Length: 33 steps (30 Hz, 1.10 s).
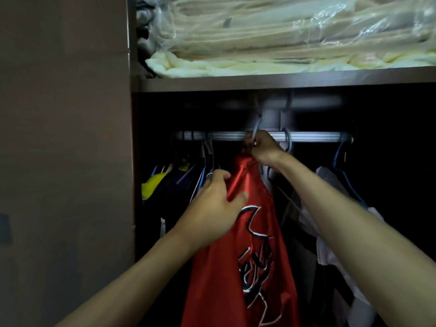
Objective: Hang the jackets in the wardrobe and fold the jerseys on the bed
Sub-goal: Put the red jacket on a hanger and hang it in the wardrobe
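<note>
A shiny red jacket [250, 244] with black and white lettering hangs in the middle of the open wardrobe, under the metal rail [313, 136]. My right hand [262, 147] grips the neck of its grey hanger [256, 128], whose hook stands at the rail. Whether the hook sits over the rail cannot be told. My left hand [212, 206] lies with relaxed fingers against the jacket's left shoulder, thumb on the red cloth.
Dark and yellow clothes [165, 185] hang on the left of the rail, white garments on blue hangers [339, 159] on the right. A brown shelf [259, 82] above carries bagged pale bedding [271, 36]. The brown wardrobe side [63, 138] fills the left.
</note>
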### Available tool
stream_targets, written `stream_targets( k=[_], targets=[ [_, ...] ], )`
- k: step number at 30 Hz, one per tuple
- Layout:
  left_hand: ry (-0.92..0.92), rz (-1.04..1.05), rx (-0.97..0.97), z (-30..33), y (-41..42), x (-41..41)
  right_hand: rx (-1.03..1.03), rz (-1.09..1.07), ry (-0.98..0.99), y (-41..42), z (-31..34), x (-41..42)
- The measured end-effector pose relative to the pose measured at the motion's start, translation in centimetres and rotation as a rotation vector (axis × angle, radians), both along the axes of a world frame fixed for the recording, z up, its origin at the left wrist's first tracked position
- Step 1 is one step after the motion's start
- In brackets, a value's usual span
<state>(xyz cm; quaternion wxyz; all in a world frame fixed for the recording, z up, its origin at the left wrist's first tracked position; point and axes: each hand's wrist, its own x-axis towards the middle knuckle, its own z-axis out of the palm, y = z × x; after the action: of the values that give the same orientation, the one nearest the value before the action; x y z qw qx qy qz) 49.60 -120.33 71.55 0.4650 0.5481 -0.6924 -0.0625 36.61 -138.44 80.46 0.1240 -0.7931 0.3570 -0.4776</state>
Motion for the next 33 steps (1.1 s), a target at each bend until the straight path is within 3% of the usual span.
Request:
stream_targets(
  k=[5, 11, 20, 29, 33],
  targets=[
    [-0.168, 0.106, 0.028, -0.8, -1.8, -3.4, -0.018, 0.022, -0.186, -2.6, -1.1, 0.3],
    [-0.11, 0.052, 0.008, -2.9, -4.7, -6.6, 0.011, -0.082, -0.396, -3.9, -4.0, -1.1],
    [-0.128, 0.143, -0.008, -2.6, -6.3, -6.8, 0.108, -0.264, -0.303, -5.2, -3.8, -2.7],
    [-0.04, -0.012, 0.098, -3.6, -4.5, -6.0, 0.153, -0.176, -0.183, -2.4, -4.6, -3.2],
    [-0.103, -0.063, 0.118, -4.0, -3.1, -5.6, 0.136, -0.157, -0.116, 1.1, -5.2, -3.2]
  ],
)
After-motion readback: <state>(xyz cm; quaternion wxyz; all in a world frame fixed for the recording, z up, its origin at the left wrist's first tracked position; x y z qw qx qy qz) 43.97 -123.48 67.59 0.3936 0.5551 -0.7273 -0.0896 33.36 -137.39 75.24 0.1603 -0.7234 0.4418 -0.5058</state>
